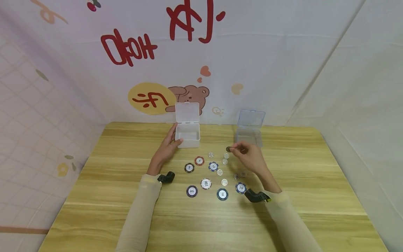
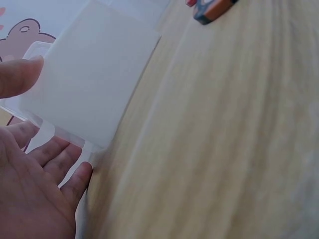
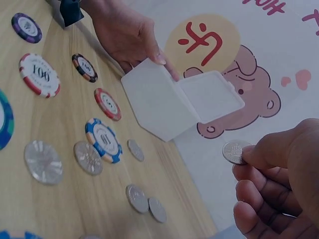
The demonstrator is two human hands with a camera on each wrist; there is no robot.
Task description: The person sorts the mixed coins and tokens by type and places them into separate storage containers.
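Readable writing: poker chips on the wooden table (image 1: 110, 210) carry numerals — a red-and-white chip "100" (image 3: 39, 74), a blue-and-white chip "10" (image 3: 104, 140), a dark blue chip "50" (image 1: 222, 194), a purple chip "500" (image 1: 191, 191). A red chip (image 1: 199, 161) and a black chip (image 1: 189, 168) also bear numbers, too small to read. The backdrop shows large red characters and a yellow oval with red script beside a cartoon bear (image 1: 192, 94); none legible as words.

Held item: a small silver coin (image 3: 235, 152), round, with a raised rim and faint embossing, details blurred. The right hand (image 1: 248, 155) pinches it at its fingertips, the other fingers curled under — it is lifted above the table, just in front of the clear blue-tinted box (image 1: 250, 127), whose lid stands open.

The left hand (image 1: 167, 148) lies against the left side of the white translucent box (image 1: 188, 134): thumb on its front corner, fingers straight along the wall, not wrapped round it. Lid up, interior looks empty.

More silver coins (image 1: 225, 157) lie loose among the chips, between the two hands.
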